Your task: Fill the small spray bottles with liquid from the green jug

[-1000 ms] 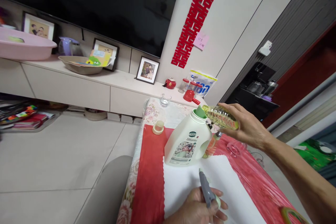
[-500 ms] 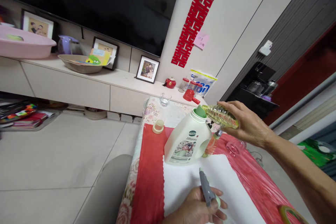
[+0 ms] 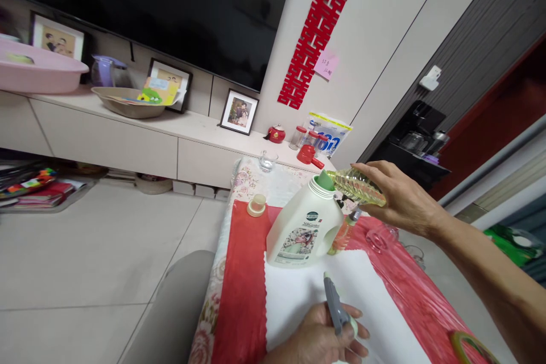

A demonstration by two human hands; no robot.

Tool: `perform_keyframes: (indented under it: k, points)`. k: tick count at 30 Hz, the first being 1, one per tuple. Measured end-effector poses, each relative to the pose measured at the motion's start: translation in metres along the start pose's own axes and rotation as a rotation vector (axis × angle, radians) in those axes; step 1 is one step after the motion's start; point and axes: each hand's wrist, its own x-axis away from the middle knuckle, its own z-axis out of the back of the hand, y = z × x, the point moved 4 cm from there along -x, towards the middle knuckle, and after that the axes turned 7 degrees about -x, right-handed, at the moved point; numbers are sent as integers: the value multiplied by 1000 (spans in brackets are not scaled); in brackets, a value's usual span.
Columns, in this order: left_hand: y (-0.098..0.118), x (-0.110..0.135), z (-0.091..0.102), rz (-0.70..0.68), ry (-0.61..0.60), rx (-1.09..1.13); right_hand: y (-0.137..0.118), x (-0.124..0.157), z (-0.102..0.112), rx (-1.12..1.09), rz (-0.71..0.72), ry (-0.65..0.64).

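My right hand (image 3: 396, 196) is wrapped round a clear ribbed bottle (image 3: 358, 186) of yellowish liquid. It is tilted, with its mouth at the green spout (image 3: 325, 181) of a pale laundry detergent jug (image 3: 305, 227). The jug stands upright with its cap off. Low in view, my left hand (image 3: 319, 333) holds a grey spray trigger head (image 3: 336, 304), pointing upward, over the white sheet (image 3: 294, 293). A pale cap (image 3: 256, 206) sits left of the jug. Behind the jug's handle, a small orange-tinted spray bottle (image 3: 341, 236) is partly hidden.
A red cloth (image 3: 241, 273) lies on the flowered tablecloth (image 3: 209, 318). A glass cup (image 3: 268, 160) stands at the table's far edge, a tape roll (image 3: 469, 347) at the near right. Red-lidded jars (image 3: 297, 137) and a red scoop (image 3: 307, 153) are behind the jug.
The view has shifted very slightly. Both hands keep their holds, and the tilted bottle stays at the jug's mouth.
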Motion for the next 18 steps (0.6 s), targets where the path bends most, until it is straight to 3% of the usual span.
perform_keyframes:
  k: [18]
  points:
    - [-4,-2,2,-11,-6,11,-2,-5,3,48,31,-10]
